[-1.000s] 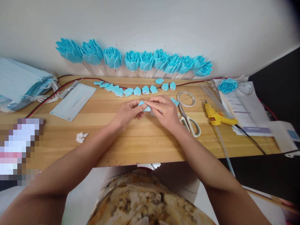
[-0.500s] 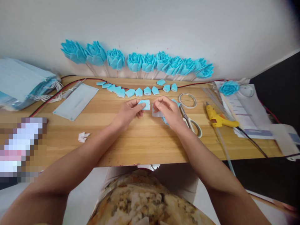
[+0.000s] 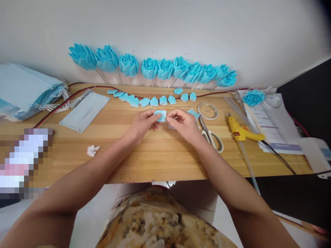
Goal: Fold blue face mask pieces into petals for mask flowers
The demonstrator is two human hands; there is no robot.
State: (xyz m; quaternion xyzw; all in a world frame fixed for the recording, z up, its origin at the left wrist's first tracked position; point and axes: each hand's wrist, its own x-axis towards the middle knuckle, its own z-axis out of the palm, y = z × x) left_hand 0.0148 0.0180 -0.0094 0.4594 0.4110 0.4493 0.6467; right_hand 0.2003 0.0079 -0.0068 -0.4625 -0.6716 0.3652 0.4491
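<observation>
Between thumb and fingers, my left hand (image 3: 147, 123) grips a small blue fabric piece (image 3: 162, 115) above the middle of the table. The thumb and forefinger of my right hand (image 3: 184, 124) are pinched at that piece's right edge. Partly covered by the right hand is a pale, translucent piece (image 3: 171, 126) on the wood. Just beyond the fingers runs a curved row of folded blue petals (image 3: 154, 101). A pair of scissors (image 3: 210, 135) lies right of my right hand, with another blue piece (image 3: 193, 114) by its blades.
Blue fabric flowers (image 3: 150, 69) on sticks lean along the wall. A tape roll (image 3: 207, 111), a yellow glue gun (image 3: 241, 131) with its cord and papers (image 3: 276, 137) lie right. On the left are a face mask (image 3: 84, 111), a mask stack (image 3: 28, 89), a blurred phone (image 3: 23, 158) and white scraps (image 3: 92, 150).
My right hand has moved slightly left and its fingertips have closed on the right edge of the blue piece. The left hand keeps its hold.
</observation>
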